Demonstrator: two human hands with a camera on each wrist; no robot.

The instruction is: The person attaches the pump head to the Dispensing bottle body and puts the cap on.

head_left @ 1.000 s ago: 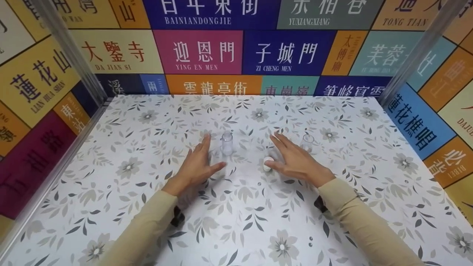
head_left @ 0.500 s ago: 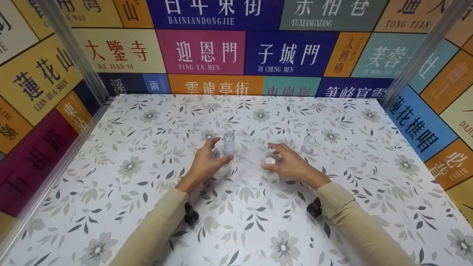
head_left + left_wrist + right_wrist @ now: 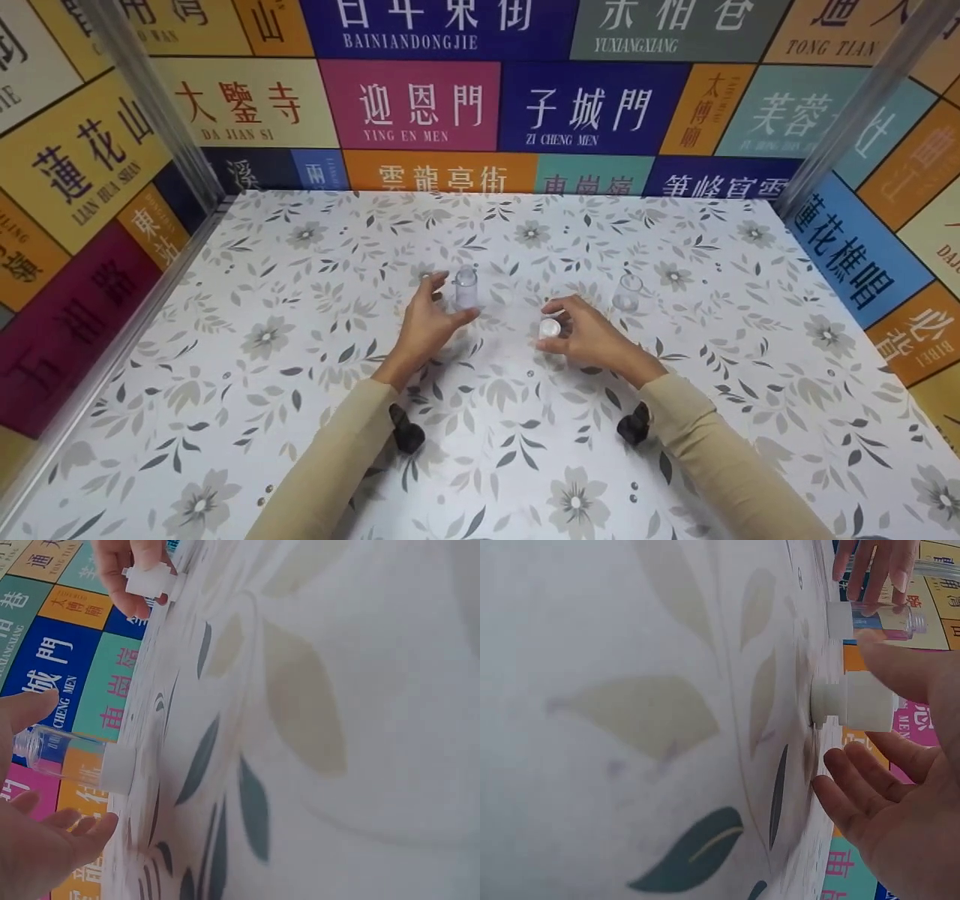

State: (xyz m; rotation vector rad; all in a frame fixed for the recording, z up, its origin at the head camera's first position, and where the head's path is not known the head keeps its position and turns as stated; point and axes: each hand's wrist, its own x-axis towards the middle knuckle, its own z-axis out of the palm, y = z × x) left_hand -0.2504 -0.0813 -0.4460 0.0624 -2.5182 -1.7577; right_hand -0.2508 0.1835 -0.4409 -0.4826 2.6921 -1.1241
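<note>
A clear bottle (image 3: 466, 292) with a threaded neck and a white base (image 3: 118, 767) stands upright on the table. My left hand (image 3: 431, 319) curves around its near left side, thumb and fingers spread apart. Right of it, a small white cylindrical bottle top (image 3: 550, 328) with a narrower lower part stands on the cloth. My right hand (image 3: 592, 334) reaches around this top, thumb on the near side and fingers on the far side. In the right wrist view the thumb overlaps the white top (image 3: 866, 700), while the other fingers (image 3: 847, 787) are spaced off from it.
A clear cup-shaped cover (image 3: 628, 294) stands on the table beyond my right hand. The tablecloth (image 3: 450, 450) is white with grey flowers and leaves. Panels with coloured lettering (image 3: 409, 105) stand behind the table and at both sides, with clear corner posts.
Both hands have come inward, with thumbs and fingers bending from nearly straight to curved. The left is now around the bottle, the right around the white top. The objects stay in place.
</note>
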